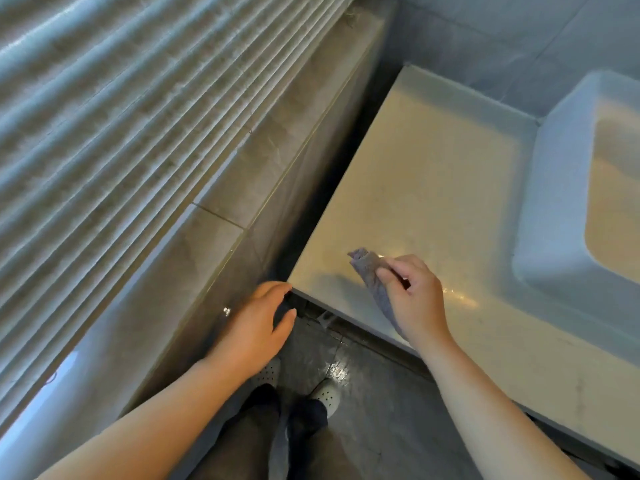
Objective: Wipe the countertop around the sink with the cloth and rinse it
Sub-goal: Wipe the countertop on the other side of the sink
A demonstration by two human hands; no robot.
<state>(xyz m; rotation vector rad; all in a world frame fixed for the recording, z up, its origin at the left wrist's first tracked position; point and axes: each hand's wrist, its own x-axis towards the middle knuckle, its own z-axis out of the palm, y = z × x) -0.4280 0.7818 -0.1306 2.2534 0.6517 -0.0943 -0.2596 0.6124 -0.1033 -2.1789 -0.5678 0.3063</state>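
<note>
Down at the bottom, two light shoes (327,393) with small holes stand on the grey floor (381,427). Above them both bare forearms reach forward. The left hand (256,327) holds nothing; its fingers are relaxed and a little bent, close to the front corner of the countertop (433,188), and I cannot tell if they touch it. The right hand (414,299) pinches the cloth (369,271), which is grey, between thumb and fingers over the near part of the pale countertop. One end of it points away and the other hangs under the palm. Farther right is the white sink (554,202). On the left, a tiled ledge (263,161) runs under a window blind (104,116).
</note>
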